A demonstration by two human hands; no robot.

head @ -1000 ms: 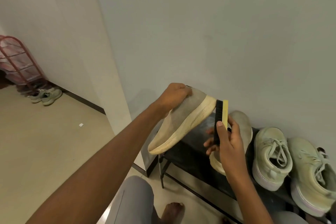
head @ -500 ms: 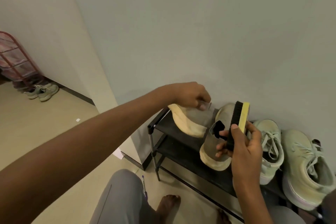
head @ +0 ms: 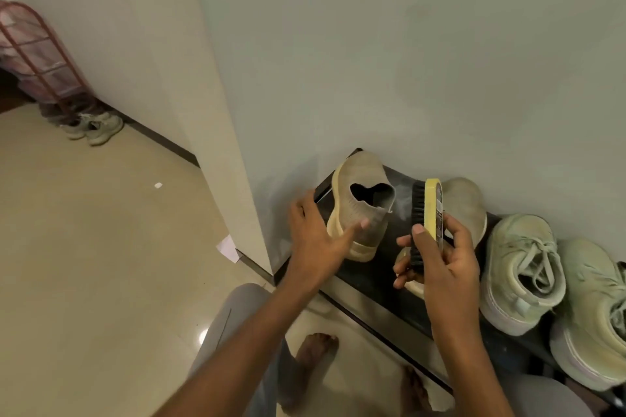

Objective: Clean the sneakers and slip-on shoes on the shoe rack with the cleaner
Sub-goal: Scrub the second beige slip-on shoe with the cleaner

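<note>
1. At the left end of the shoe rack (head: 366, 284), the left hand (head: 316, 240) is spread, fingers straight, with the thumb tip against the side of a grey slip-on shoe (head: 364, 203); it grips nothing.
2. The right hand (head: 440, 257) is wrapped round a brush (head: 426, 213), thumb on the bristle side, fingers behind the yellow back. The brush stands upright, clear of any shoe.
3. Risk: the slip-on sits near the rack's front left corner. A nudge from the open hand could likely tip it off the edge onto the floor.
4. Risk: the second slip-on (head: 465, 205) lies partly hidden behind the brush hand; reaching for it blind could likely knock the neighbouring sneakers.
5. Materials: both slip-ons look like soft knit fabric with a collapsible collar, on pale cream rubber soles. The brush has dense dark bristles and a rigid yellow block.
6. The two pale green sneakers (head: 523, 267) (head: 596, 311) are laced, with thick whitish soles, side by side and touching, at the right of the rack.
7. The rack top is dark, smooth and slightly dusty-looking.
</note>
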